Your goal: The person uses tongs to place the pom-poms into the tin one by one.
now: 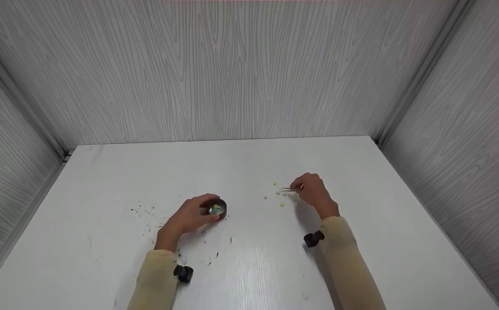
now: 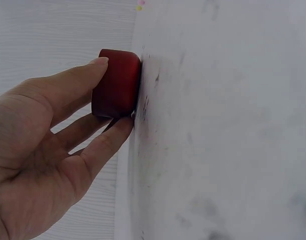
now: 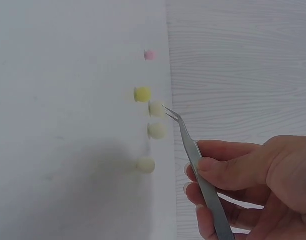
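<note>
My left hand (image 1: 189, 214) holds a small round red cup (image 2: 119, 82) on the table, thumb on one side and fingers on the other. A few coloured bits, bluish and yellow, show inside it in the head view. To the right, my right hand (image 1: 315, 193) pinches silver tweezers (image 3: 209, 195) with bent tips. Those tips are slightly parted, beside a pale cream ball (image 3: 156, 108); whether they touch it I cannot tell. Around it lie a yellow ball (image 3: 143, 94), a pink ball (image 3: 150, 55) and other pale balls (image 3: 156, 131).
The white table (image 1: 146, 172) has dark smudges and specks (image 1: 144, 209) left of and below the cup. Grey wood-grain panels (image 1: 215, 73) stand at the back and both sides. A black wrist camera (image 1: 183, 273) sits on each sleeve.
</note>
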`<state>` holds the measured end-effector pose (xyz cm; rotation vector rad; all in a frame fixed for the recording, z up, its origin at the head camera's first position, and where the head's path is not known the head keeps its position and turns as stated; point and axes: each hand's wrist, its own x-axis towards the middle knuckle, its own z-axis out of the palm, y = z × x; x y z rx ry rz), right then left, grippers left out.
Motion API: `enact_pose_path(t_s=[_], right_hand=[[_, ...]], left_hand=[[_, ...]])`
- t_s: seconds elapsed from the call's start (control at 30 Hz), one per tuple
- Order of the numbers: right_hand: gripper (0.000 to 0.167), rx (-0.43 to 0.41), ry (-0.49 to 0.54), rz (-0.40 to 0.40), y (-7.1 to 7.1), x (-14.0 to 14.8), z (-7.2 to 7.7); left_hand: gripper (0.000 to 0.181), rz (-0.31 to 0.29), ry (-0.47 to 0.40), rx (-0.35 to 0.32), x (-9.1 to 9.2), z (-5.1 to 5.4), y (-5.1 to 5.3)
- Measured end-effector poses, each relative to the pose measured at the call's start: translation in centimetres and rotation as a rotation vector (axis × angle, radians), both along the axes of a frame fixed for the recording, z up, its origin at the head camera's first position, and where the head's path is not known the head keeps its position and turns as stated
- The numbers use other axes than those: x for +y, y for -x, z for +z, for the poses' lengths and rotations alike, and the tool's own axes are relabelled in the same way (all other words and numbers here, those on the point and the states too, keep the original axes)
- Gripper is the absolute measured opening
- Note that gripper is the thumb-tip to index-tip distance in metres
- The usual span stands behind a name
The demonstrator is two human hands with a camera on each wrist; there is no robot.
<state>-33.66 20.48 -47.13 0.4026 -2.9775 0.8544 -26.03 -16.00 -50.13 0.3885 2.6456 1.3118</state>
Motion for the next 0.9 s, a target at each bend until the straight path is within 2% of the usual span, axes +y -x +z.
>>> enact_pose_path(t_s=[0.5, 0.9], right_hand=[[0.025, 0.006, 0.013, -0.010, -0.2, -0.2, 0.3], [0.028, 0.089, 0.023, 0.064, -0.6, -0.7, 1.1]], left_hand=[[0.054, -0.008, 0.001, 0.003, 0.1, 0.3, -0.2], [0.053, -0.011, -0.006, -0.002, 0.0, 0.1, 0.0]])
